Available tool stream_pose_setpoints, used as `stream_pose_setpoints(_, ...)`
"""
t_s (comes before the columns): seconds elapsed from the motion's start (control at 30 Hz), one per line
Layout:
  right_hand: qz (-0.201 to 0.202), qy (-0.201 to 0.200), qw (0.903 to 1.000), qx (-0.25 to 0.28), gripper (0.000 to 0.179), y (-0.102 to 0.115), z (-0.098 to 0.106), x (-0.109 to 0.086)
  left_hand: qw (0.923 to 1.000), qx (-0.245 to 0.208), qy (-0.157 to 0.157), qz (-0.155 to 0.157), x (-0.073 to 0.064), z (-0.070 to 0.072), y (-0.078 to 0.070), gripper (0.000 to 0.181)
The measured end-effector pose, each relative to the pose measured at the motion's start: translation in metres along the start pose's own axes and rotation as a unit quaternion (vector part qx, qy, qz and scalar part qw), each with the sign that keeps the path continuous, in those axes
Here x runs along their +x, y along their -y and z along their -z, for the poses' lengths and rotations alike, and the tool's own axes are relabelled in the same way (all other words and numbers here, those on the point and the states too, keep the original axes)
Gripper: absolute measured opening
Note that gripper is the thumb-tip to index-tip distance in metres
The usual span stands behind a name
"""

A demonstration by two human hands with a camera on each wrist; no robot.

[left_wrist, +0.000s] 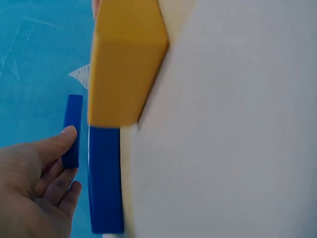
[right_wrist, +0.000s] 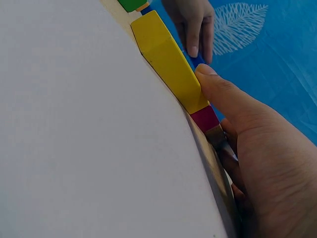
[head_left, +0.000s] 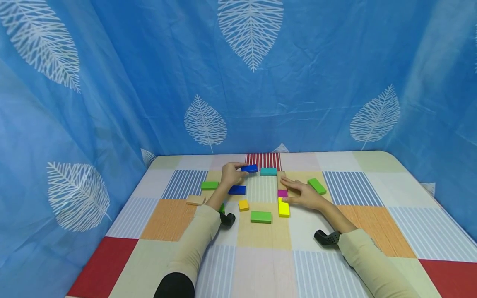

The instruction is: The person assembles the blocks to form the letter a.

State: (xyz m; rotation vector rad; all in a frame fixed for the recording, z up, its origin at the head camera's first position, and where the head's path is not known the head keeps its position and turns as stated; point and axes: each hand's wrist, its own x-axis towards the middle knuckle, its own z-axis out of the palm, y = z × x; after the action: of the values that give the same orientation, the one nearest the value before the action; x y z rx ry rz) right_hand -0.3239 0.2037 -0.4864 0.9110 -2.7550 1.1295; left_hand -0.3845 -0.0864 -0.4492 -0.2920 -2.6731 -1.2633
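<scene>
At the far side of the table, my left hand (head_left: 232, 174) pinches a blue block (head_left: 250, 168) between thumb and fingers; the left wrist view shows the thumb on its face. A teal block (head_left: 268, 171) lies just right of it. My right hand (head_left: 305, 196) rests along a row made of a wooden block (head_left: 281, 177), a magenta block (head_left: 282, 193) and a yellow block (head_left: 283, 209). Its thumb touches the yellow block near the magenta end, and its fingers reach the wooden one. A second blue block (head_left: 237, 190) lies below my left hand.
An orange-yellow block (head_left: 243, 205) and a green block (head_left: 261, 217) lie nearer me. Another green block (head_left: 210, 186) and a wooden piece (head_left: 195, 200) are at left, partly behind my left arm. One more green block (head_left: 316, 186) lies right. A blue curtain (head_left: 298, 103) hangs behind the table.
</scene>
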Motion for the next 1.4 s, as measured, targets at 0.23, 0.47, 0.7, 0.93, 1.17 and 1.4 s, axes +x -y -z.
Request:
stream_pose_setpoints(0.23, -0.010, -0.001, 1.0000, 0.000, 0.075, -0.001, 0.000, 0.000, 0.9998, 0.005, 0.014, 0.016, 0.002, -0.008, 0.001, 0.029)
stream_pose_setpoints(0.47, -0.006, 0.001, 1.0000, -0.001, 0.075, 0.000, 0.000, 0.000, 0.9989, 0.029, 0.026, 0.027, 0.003, -0.012, 0.003, 0.029)
stream_pose_setpoints(0.7, 0.011, 0.003, 0.9999, 0.007, 0.073, 0.001, -0.002, 0.000, 0.9989, 0.029, 0.033, 0.016, 0.002, -0.014, 0.010, 0.030)
stream_pose_setpoints(0.93, 0.008, -0.001, 1.0000, 0.004, 0.073, 0.000, 0.000, 0.001, 0.9987, 0.031, 0.039, 0.009, 0.004, -0.016, 0.009, 0.034)
stream_pose_setpoints(1.17, 0.003, 0.002, 0.9999, 0.012, 0.073, 0.001, -0.001, 0.000, 0.9989, 0.010, 0.046, 0.004, 0.003, -0.015, 0.013, 0.037)
stream_pose_setpoints(1.4, 0.000, -0.004, 1.0000, 0.006, 0.074, -0.001, -0.001, 0.000, 0.9990, 0.015, 0.041, -0.011, 0.004, -0.016, 0.013, 0.032)
